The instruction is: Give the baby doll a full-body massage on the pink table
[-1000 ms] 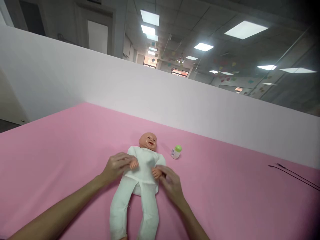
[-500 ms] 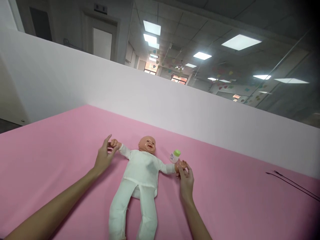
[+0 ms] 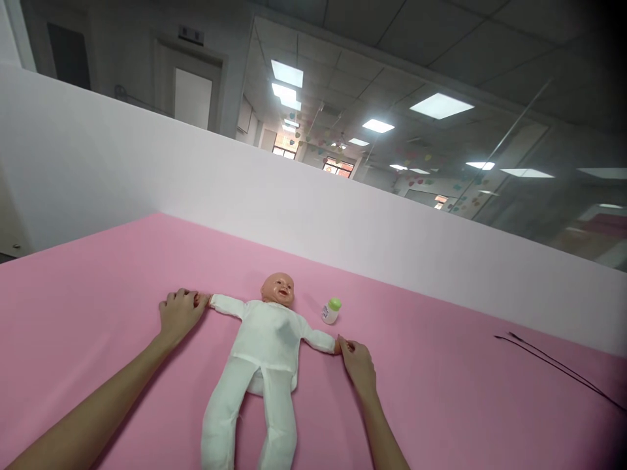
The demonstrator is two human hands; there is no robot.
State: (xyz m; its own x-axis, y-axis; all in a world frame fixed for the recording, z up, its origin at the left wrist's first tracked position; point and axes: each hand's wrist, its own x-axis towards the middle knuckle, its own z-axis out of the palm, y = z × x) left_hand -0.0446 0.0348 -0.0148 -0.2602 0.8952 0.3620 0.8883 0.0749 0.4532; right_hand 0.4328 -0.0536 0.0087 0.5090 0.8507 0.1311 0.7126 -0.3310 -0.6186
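A baby doll (image 3: 269, 336) in a white cloth suit lies on its back on a pink sheet (image 3: 98, 339), its arms stretched out sideways. My left hand (image 3: 181, 314) covers the small plastic hand at the end of the doll's arm on the left side of the view. My right hand (image 3: 358, 365) pinches the doll's other hand (image 3: 340, 346) between its fingers. A small baby bottle (image 3: 331, 311) with a green cap stands beyond that arm, next to the doll's head, and my right hand does not touch it.
A white wall panel (image 3: 245, 196) runs along the far edge of the pink sheet. Thin black wires (image 3: 558, 367) lie on the sheet at the right. Beyond the panel are a glass partition, a doorway and a ceiling with lights.
The doll's arms have moved from folded over its chest to spread wide, with both my hands moving outward. My right hand has moved away from the bottle. The view has tilted slightly.
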